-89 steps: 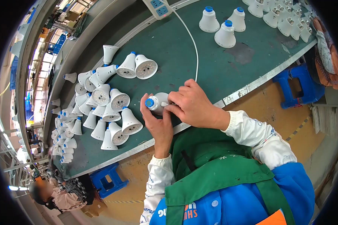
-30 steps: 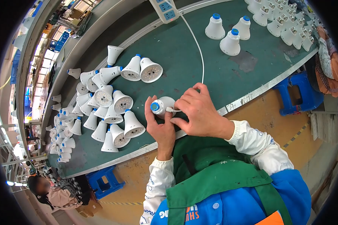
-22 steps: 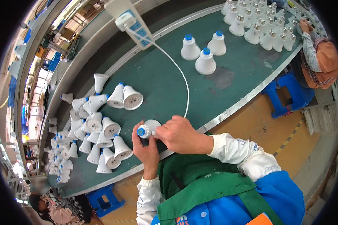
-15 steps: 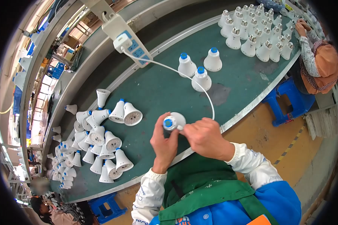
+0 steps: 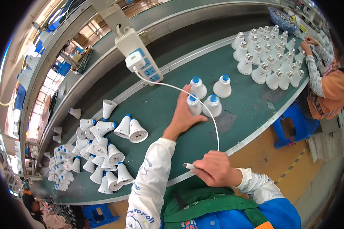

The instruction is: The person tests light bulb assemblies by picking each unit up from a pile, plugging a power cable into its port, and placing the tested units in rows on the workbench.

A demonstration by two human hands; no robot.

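My left hand [image 5: 183, 116] reaches over the green table, thumb and fingers spread around a white light bulb [image 5: 195, 107] with a blue cap. That bulb stands upright, its left side partly hidden by the hand. Close to it stand more capped bulbs, one behind [image 5: 198, 91], one to the right [image 5: 213, 107] and one farther back [image 5: 222, 88]. My right hand [image 5: 216, 170] is closed on a white cable's connector [image 5: 188, 166] near the table's front edge; its tip points left. The cable [image 5: 214, 126] arcs up across the bulbs.
A white power strip [image 5: 137, 57] holds the cable's plug [image 5: 135, 61]. Many bulbs with blue caps lie piled at left [image 5: 99, 147]. Rows of bulbs with metal bases [image 5: 274, 78] stand at right, beside a co-worker's hands [image 5: 307, 45]. A blue basket [image 5: 283, 21] stands behind them.
My left hand has carried the bulb away from me to the three standing bulbs, and its fingers have spread. My right hand has drawn the cable connector away from the bulb, toward me.
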